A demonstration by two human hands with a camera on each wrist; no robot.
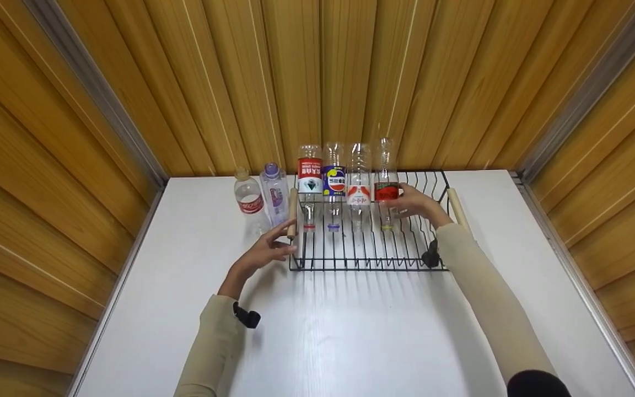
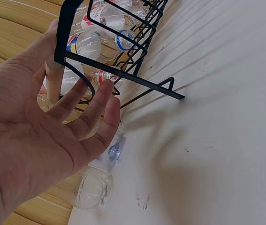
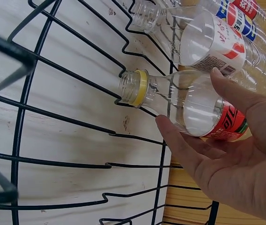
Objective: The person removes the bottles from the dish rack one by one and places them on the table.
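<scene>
A clear plastic bottle with a red-and-black label (image 1: pixel 387 191) stands neck down in the black wire rack (image 1: pixel 372 264). My right hand (image 1: pixel 418 203) holds it, thumb on one side and fingers on the other; a yellow ring (image 3: pixel 142 88) circles its capless neck. Left of it in the rack are three more upside-down bottles: one with a white-and-red label (image 1: pixel 358 194), a blue-labelled one (image 1: pixel 334 181) and a red-labelled one (image 1: pixel 310 175). My left hand (image 1: pixel 262 255), fingers loosely bent, is at the rack's left wooden handle (image 1: pixel 292 212); the palm shows in the left wrist view.
Outside the rack on the left, a red-labelled bottle (image 1: pixel 250 201) and a purple-capped bottle (image 1: pixel 275 193) stand upright on the white table (image 1: pixel 317 336). Another wooden handle (image 1: pixel 458 209) is on the rack's right end. Wood-look panels (image 1: pixel 345 82) rise behind.
</scene>
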